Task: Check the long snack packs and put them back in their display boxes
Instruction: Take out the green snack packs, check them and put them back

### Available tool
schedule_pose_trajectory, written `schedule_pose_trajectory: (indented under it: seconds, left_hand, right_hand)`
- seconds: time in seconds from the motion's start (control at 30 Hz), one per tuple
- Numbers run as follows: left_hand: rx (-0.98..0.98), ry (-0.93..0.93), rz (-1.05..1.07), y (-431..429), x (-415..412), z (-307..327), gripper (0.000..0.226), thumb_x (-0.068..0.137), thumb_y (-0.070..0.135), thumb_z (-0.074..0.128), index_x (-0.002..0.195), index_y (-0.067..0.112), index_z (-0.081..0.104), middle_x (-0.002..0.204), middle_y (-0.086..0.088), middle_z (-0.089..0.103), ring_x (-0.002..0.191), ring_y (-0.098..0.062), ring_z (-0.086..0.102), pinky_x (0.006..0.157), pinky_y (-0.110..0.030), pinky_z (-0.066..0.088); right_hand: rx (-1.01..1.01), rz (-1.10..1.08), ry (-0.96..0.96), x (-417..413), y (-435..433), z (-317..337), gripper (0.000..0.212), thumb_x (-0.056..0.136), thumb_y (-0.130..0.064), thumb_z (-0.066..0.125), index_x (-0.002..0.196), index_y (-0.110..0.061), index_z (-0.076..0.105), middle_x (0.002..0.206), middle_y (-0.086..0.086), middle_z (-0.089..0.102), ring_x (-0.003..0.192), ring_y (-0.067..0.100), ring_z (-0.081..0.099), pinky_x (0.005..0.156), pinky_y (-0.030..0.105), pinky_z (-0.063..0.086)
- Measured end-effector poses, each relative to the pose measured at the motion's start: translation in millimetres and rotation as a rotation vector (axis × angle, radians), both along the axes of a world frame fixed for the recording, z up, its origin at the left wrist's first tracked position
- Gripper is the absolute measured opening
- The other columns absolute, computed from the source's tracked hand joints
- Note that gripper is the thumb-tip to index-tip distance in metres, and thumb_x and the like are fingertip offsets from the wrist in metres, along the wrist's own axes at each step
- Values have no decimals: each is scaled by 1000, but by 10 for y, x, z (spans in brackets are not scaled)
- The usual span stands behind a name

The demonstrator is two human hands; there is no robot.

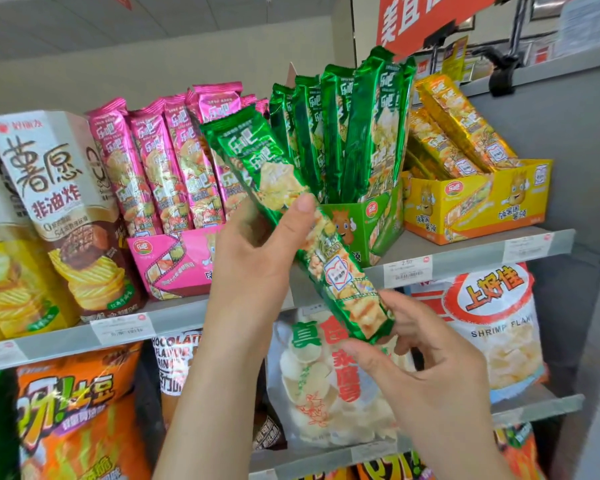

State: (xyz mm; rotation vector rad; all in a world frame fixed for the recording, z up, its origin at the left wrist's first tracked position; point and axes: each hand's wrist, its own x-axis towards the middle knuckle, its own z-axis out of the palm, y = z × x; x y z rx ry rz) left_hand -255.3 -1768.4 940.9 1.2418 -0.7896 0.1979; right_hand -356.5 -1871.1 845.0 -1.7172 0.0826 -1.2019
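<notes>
- A long green snack pack (293, 216) is held out in front of the shelf, slanting from upper left down to lower right, printed face toward the camera; a second green edge along its upper left side may be another pack behind it, but the view does not settle this.
- The left hand (257, 258) grips the pack near its middle, thumb pressed across the front and fingers curled behind.
- The right hand (426, 362) pinches the lower end, thumb beneath and fingertips at the sealed edge.
- Just behind the pack stands the green display box (368, 226) on the upper shelf (465, 261), with more green packs (347, 133) upright in it, leaning slightly right.
- To its left, a pink display box (174, 265) holds upright pink packs (160, 164).
- To its right, a yellow display box (478, 206) holds yellow packs (454, 129) lying tilted back.
- At the far left of the same shelf stands a tall crisp carton (59, 209).
- On the shelf below sit bags of shrimp crackers (329, 386) and orange crisp bags (80, 414).
</notes>
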Motion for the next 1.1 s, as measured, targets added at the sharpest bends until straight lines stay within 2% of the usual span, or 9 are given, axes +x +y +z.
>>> schedule_pose_trajectory:
  seconds: [0.13,0.23,0.33,0.4,0.53,0.6,0.67,0.87,1.1]
  left_hand:
    - [-82,97,7,21,39,14,49,69,39,76,110,27,52,90,13,75,89,-6,71,85,-34,58]
    - [-30,117,66,79,85,57,55,84,41,72,133,30,49,102,15,73,99,-3,68,81,-33,59]
    - [-65,66,86,186,160,229,30,93,40,61,122,33,57,94,15,72,85,0,66,65,-21,56]
    - [-28,-20,72,249,173,355,44,93,33,63,134,22,51,101,9,72,82,-3,67,68,-25,57]
    - [125,-235,-60,308,148,569,56,76,14,74,122,38,51,78,19,70,75,-1,69,62,-26,58]
    - [156,-326,-6,305,140,689,59,73,12,80,120,38,54,81,14,72,73,-7,70,65,-40,61]
    - [95,-425,114,289,124,815,52,75,12,80,118,31,57,82,11,74,67,-9,69,65,-37,61]
    - [-120,-733,555,168,107,1095,50,81,17,75,124,24,49,95,12,70,82,-5,70,73,-27,57]
    - [95,-745,523,-112,225,1071,55,83,20,73,133,21,51,103,10,69,87,-9,68,79,-35,57]
  right_hand:
    - [-192,-178,-47,39,10,-60,51,65,-44,81,112,-45,62,85,-23,59,77,-6,54,65,0,38]
    - [-192,-224,-76,76,-9,-77,48,65,-41,80,110,-34,65,82,-25,50,72,-5,53,66,0,36]
    - [-185,-218,-83,90,-19,-72,47,66,-48,79,109,-44,60,82,-22,52,71,-2,52,66,0,36]
    - [-170,-219,-73,108,-29,-63,46,65,-50,77,107,-48,57,81,-20,51,70,-1,53,64,1,36]
    - [-202,-224,7,179,-81,20,48,68,-62,67,110,-43,53,68,-22,48,63,0,53,61,2,36]
    - [-240,-223,41,208,-119,104,53,71,-70,58,116,-43,52,68,-23,51,65,2,55,61,4,37]
    - [-282,-216,65,237,-165,220,55,75,-74,52,121,-45,49,73,-19,58,64,5,56,60,12,40]
    - [-382,-304,-23,356,-395,604,33,87,-41,57,118,-29,58,90,-12,55,81,10,54,68,35,47]
    - [-576,-317,64,497,-644,833,24,90,-27,65,112,-17,64,111,-1,61,106,23,54,87,31,39]
